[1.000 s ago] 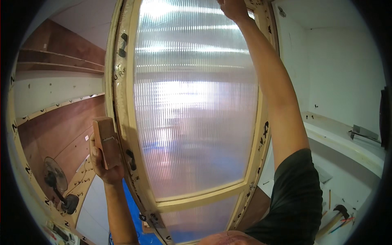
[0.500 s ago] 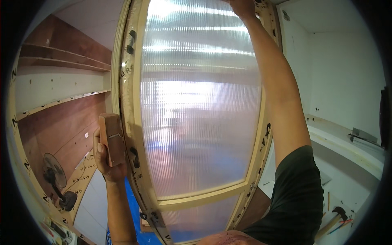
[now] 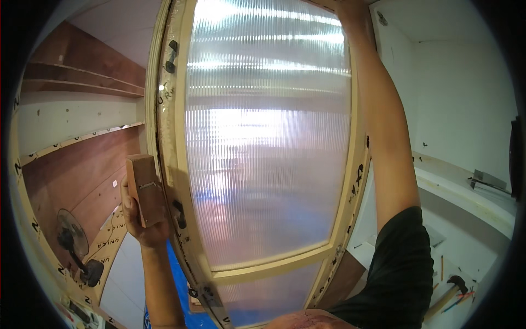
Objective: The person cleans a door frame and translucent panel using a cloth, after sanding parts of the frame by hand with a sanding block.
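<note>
A tall cream-framed door (image 3: 176, 137) with a ribbed translucent panel (image 3: 268, 142) stands upright in front of me. My left hand (image 3: 139, 219) grips a brown wooden block (image 3: 145, 189) and holds it against the door's left edge, just above a black hinge (image 3: 179, 214). My right hand (image 3: 353, 11) reaches up and holds the top right corner of the frame; its fingers are mostly hidden by the picture's upper edge.
Brown wooden shelves (image 3: 66, 88) and panels line the left wall. A black standing fan (image 3: 74, 244) is at the lower left. A white counter (image 3: 466, 192) runs along the right, with a hammer (image 3: 449, 293) and pencils below it. Blue sheeting (image 3: 175, 296) lies on the floor.
My left hand has shifted the wooden block slightly right and closer to the door's left edge. My right arm stays raised at the top of the frame.
</note>
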### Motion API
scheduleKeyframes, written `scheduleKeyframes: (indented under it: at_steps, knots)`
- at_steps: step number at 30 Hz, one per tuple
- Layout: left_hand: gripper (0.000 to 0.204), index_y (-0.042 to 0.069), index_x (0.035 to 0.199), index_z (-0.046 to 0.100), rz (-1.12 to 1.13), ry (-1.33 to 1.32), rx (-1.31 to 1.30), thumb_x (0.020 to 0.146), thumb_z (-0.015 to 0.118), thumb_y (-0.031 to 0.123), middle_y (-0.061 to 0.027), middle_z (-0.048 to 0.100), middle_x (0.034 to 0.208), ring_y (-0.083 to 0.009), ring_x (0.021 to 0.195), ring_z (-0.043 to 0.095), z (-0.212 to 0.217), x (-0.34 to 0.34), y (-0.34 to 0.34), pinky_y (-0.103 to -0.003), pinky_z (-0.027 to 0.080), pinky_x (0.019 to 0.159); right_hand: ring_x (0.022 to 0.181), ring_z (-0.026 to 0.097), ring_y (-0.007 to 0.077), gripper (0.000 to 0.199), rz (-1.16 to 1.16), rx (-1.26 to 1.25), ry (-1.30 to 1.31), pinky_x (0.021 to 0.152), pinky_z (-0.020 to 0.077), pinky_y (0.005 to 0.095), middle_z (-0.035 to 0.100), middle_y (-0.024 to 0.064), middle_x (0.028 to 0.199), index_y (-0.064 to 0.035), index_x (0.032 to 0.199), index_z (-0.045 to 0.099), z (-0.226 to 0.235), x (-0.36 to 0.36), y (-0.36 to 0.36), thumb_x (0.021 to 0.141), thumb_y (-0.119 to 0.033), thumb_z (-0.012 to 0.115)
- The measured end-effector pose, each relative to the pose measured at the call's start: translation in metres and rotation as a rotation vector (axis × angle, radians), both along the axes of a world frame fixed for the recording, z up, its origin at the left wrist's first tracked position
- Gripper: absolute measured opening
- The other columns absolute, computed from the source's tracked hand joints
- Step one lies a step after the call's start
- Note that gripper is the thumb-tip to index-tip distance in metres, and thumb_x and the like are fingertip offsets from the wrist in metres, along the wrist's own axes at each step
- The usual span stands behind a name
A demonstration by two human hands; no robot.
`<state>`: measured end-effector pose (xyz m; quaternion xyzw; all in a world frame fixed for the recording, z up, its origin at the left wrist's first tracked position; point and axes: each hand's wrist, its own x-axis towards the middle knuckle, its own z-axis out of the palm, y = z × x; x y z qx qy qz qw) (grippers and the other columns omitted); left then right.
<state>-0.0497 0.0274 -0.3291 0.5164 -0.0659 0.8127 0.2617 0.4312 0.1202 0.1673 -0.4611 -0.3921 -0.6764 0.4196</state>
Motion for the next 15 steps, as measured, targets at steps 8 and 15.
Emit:
scheduleKeyframes:
  at_steps: [8, 15]
  knots:
    - [0.077, -0.001, 0.140, 0.042, 0.038, 0.034, -0.017, 0.091, 0.069, 0.052, -0.0144, 0.060, 0.121, -0.0188, 0.104, 0.067, -0.002, 0.000, -0.011, -0.030, 0.059, 0.088, 0.126, 0.059, 0.0376, 0.029, 0.706, 0.131, -0.146, 0.111, 0.0447, 0.0462, 0.068, 0.0205, 0.127, -0.0007, 0.123, 0.069, -0.043, -0.112, -0.007, 0.097, -0.014, 0.067]
    - [0.079, -0.001, 0.141, 0.041, 0.055, 0.042, -0.012, 0.090, 0.070, 0.053, -0.0142, 0.060, 0.122, -0.0190, 0.107, 0.066, -0.003, -0.001, -0.005, -0.031, 0.059, 0.089, 0.114, 0.065, 0.0399, 0.027, 0.446, 0.077, -0.258, 0.105, 0.0477, 0.0502, 0.068, 0.0199, 0.127, -0.0015, 0.120, 0.069, -0.037, -0.111, -0.018, 0.100, -0.016, 0.058]
